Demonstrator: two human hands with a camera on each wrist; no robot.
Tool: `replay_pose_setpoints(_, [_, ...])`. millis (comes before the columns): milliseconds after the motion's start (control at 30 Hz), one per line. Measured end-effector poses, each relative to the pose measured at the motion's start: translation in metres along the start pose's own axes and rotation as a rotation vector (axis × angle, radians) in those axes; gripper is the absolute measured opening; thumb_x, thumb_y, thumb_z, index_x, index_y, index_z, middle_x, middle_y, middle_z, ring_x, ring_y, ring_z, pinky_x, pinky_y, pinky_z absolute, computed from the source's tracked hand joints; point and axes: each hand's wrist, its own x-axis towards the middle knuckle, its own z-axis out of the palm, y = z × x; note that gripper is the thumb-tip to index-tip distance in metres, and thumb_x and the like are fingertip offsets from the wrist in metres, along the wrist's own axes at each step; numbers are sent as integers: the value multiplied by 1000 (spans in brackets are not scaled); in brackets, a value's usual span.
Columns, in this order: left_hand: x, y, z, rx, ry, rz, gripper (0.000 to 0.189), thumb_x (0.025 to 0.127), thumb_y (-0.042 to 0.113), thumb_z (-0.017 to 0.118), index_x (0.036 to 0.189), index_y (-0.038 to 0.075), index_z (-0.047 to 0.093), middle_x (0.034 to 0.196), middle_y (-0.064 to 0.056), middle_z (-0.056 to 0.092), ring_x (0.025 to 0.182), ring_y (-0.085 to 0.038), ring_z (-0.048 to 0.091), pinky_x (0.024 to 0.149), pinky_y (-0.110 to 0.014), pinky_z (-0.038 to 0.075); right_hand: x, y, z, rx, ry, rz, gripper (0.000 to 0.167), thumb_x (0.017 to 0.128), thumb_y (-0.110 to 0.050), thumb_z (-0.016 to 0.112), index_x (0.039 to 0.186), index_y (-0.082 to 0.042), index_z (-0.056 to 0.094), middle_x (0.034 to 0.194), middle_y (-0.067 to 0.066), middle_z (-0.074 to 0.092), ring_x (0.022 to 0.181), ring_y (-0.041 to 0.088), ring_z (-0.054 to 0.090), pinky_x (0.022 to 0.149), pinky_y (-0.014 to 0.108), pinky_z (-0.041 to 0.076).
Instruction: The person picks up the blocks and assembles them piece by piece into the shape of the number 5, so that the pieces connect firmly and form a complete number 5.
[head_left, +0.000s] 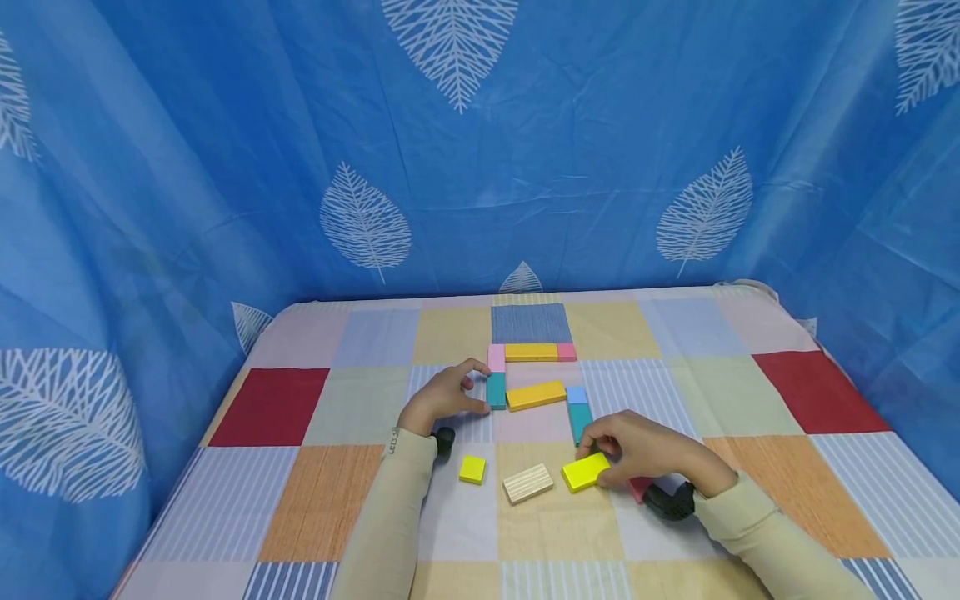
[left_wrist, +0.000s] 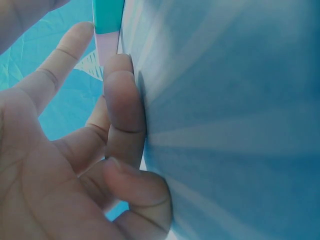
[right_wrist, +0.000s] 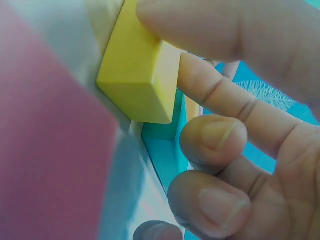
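Note:
My right hand (head_left: 647,450) pinches a yellow rectangular block (head_left: 585,472) between thumb and index finger, low over the cloth; its other fingers curl in beside it in the right wrist view. The left hand (head_left: 444,393) is at the left side of a teal block (head_left: 496,392), its index finger stretched out and fingertips right at the block's edge. A pink block (head_left: 497,357) continues that column upward. Across the top lie an orange block (head_left: 531,352) and a darker pink one (head_left: 566,352). A slanted orange block (head_left: 536,395) leads to a blue block (head_left: 575,395) and another teal block (head_left: 580,421).
Nearer the person lie a small yellow square block (head_left: 472,469) and a ridged pale wooden block (head_left: 528,483). A red block (head_left: 639,487) is partly hidden under the right hand. Patchwork cloth (head_left: 345,492) covers the table; a blue leaf-patterned curtain (head_left: 480,225) surrounds it.

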Motion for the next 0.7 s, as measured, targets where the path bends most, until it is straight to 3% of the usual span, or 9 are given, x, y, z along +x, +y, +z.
replay_pose_setpoints(700, [0, 2, 0, -8, 0, -9, 55, 90, 12, 89, 139, 21, 64, 132, -18, 65, 111, -34, 59, 101, -49, 55, 15, -11, 0, -54, -9, 60, 25, 84, -2, 89, 101, -14, 77, 69, -15, 41, 63, 1, 37, 62, 23, 35])
